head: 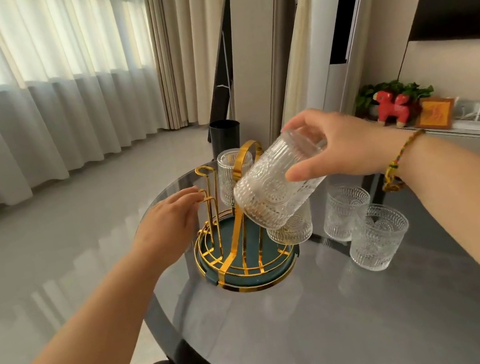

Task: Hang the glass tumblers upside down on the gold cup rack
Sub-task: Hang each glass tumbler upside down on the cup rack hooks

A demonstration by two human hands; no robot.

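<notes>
1. A clear embossed glass tumbler (274, 182) is being gripped at its base by the right hand (338, 145), tilted mouth-down above the gold wire cup rack (240, 229).
2. A rack prong is being touched by the left hand (172, 222), fingers loosely extended.
3. Two inverted tumblers (291, 227) are being carried on the rack.
4. Two upright tumblers (376, 236) are being supported just beside it by the round dark glass table (322, 327).

A held tumbler (277, 181) covers most of a second glass (292, 230) on the gold cup rack (243, 245), the round glass table (319, 312) runs off the bottom and right edges, and both forearms are cut off there
</notes>
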